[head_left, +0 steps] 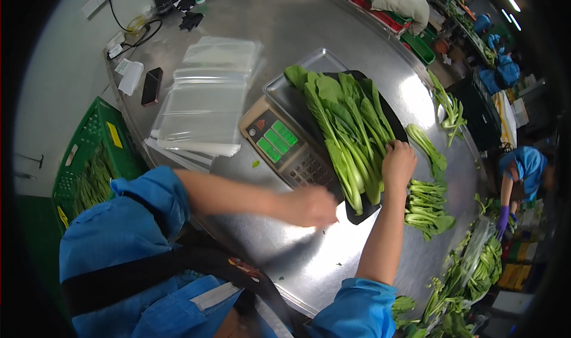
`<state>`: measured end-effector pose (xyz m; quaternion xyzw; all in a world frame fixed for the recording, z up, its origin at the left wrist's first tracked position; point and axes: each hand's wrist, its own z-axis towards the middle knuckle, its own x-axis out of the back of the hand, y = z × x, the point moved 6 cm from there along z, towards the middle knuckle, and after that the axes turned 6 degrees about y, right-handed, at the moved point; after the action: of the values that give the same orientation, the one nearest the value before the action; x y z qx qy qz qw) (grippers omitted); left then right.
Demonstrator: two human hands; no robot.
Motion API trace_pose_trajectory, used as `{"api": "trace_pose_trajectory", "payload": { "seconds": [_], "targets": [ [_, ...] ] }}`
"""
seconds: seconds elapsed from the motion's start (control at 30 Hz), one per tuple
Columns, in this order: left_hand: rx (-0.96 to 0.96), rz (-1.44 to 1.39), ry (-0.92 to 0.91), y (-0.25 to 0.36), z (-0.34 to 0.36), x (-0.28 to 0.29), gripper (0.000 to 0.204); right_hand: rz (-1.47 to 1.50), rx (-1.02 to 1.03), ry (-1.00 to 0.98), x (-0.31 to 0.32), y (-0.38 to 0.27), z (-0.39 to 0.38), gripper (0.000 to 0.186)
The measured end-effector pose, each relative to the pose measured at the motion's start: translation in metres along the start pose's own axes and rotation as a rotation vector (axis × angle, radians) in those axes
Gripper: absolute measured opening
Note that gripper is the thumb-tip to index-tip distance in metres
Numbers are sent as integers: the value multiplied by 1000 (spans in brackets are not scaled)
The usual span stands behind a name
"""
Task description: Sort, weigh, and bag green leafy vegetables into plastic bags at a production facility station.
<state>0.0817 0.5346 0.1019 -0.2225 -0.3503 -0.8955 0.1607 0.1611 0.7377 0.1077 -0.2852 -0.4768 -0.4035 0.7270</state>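
Observation:
Long-stemmed leafy greens [351,124] lie in a bundle on a black tray [389,115], which rests on the metal pan of a digital scale [256,113]. Their leaves point away from me, and the pale stalks come toward me. At the right side of the bundle, my right hand [398,162] has its fingers bent against the stalks; the fingertips are partly hidden. My left hand [312,207] is in front of the scale, just short of the stalk ends. Motion smears its fingers, and nothing shows in it.
Clear plastic bags [205,94] are stacked left of the scale, beside a phone [152,86]. More greens [427,204] lie on the steel table at the right. A green crate [89,153] stands at the left. A co-worker's purple-gloved hand [502,221] is at the far right.

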Motion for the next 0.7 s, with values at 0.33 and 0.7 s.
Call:
{"api": "trace_pose_trajectory", "payload": {
  "seconds": [0.33, 0.7],
  "targets": [
    [101, 659, -468, -126, 115, 8, 57, 1090, -219, 300, -14, 4, -23, 17],
    [397, 396, -652, -181, 85, -34, 75, 2806, -436, 749, 8, 100, -49, 16]
  ]
}}
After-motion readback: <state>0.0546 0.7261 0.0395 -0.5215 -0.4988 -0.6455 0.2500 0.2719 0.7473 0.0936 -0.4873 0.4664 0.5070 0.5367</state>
